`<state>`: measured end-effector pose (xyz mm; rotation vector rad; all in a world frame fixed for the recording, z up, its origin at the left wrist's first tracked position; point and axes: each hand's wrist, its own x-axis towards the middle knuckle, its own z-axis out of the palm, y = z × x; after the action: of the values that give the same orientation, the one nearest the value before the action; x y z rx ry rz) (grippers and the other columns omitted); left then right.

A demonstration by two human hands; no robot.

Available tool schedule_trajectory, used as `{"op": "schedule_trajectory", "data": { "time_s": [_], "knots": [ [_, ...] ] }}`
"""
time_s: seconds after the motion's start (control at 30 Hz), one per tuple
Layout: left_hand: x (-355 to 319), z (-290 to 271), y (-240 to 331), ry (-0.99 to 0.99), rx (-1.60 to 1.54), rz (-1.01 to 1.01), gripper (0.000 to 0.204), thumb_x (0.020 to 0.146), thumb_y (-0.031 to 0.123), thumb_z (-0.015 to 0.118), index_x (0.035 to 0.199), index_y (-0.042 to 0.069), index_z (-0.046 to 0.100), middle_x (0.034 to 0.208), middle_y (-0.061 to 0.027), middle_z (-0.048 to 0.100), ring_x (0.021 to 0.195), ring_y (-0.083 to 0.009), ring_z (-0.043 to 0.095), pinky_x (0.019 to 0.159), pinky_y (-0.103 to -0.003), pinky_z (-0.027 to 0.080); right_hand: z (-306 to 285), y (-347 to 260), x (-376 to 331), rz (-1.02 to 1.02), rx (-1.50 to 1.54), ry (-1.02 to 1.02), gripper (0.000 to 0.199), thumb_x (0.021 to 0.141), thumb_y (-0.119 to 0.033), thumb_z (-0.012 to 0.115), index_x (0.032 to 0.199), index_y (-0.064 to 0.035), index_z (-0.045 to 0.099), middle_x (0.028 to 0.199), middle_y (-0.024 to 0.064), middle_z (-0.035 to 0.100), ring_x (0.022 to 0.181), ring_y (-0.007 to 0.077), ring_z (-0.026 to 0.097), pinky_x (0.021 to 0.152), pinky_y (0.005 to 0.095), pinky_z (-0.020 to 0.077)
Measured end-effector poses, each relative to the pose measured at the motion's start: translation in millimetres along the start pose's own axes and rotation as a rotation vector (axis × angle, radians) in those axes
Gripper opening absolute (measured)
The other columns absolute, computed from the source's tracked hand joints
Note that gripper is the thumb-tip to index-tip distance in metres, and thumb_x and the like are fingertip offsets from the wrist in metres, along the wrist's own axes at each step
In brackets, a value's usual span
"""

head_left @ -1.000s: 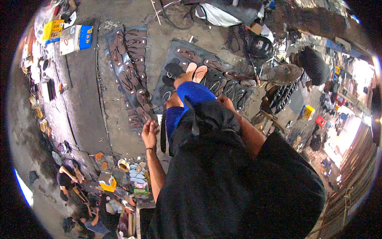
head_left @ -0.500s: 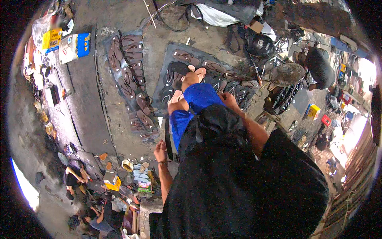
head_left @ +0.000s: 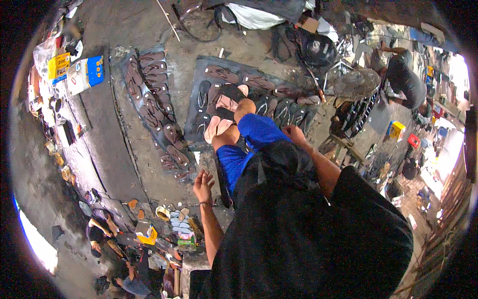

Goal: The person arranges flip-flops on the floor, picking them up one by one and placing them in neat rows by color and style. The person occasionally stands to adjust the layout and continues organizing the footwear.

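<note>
I see my left hand (head_left: pixel 202 185) empty, fingers spread, near the dark mat's (head_left: pixel 196 128) lower edge; my right hand (head_left: pixel 294 134) loosely curled, grip unclear. Stepping forward, I risk tripping on sandals (head_left: pixel 219 127).

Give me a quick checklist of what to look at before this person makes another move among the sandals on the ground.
1. Left hand empty: ok, fingers spread, holding nothing.
2. Right hand empty: cannot tell, it is curled by the blue shorts.
3. Footing: cannot tell, the bare feet overlap the dark mat of flip-flop sandals.
4. Second long dark strip of sandals within the left hand's reach: cannot tell.
5. Other people apart: ok, the seated person in black is off to the right.
</note>
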<state>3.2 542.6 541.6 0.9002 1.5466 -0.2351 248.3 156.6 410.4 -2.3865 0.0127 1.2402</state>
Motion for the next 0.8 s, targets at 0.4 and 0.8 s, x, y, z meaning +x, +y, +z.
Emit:
{"op": "schedule_trajectory", "data": {
  "time_s": [0.4, 0.8],
  "knots": [
    [-15.0, 40.7, -16.7, -0.14, 0.213, 0.058, 0.046, 0.097, 0.03, 0.062, 0.134, 0.004, 0.054, 0.125, -0.0129, 0.064, 0.111, -0.0257, 0.063, 0.085, -0.04, 0.053, 7.7, 40.0, -51.8, 0.086, 0.345, 0.095, 0.03, 0.091, -0.027, 0.065, 0.109, -0.0035, 0.069, 0.099, 0.0169, 0.073, 0.091, 0.027, 0.071, 0.08, 0.0393, 0.0538],
    [60.2, 35.0, -183.2, -0.072, 0.383, 0.137, 0.058, 0.099, 0.028, 0.06, 0.144, -0.001, 0.038, 0.14, -0.0188, 0.047, 0.126, -0.0261, 0.048, 0.105, -0.037, 0.039, 38.9, 143.2, 154.7, 0.378, 0.07, 0.148, 0.021, 0.088, -0.023, 0.061, 0.094, -0.0071, 0.073, 0.091, 0.0217, 0.07, 0.089, 0.0394, 0.068, 0.077, 0.0437, 0.054]
  ]
}}
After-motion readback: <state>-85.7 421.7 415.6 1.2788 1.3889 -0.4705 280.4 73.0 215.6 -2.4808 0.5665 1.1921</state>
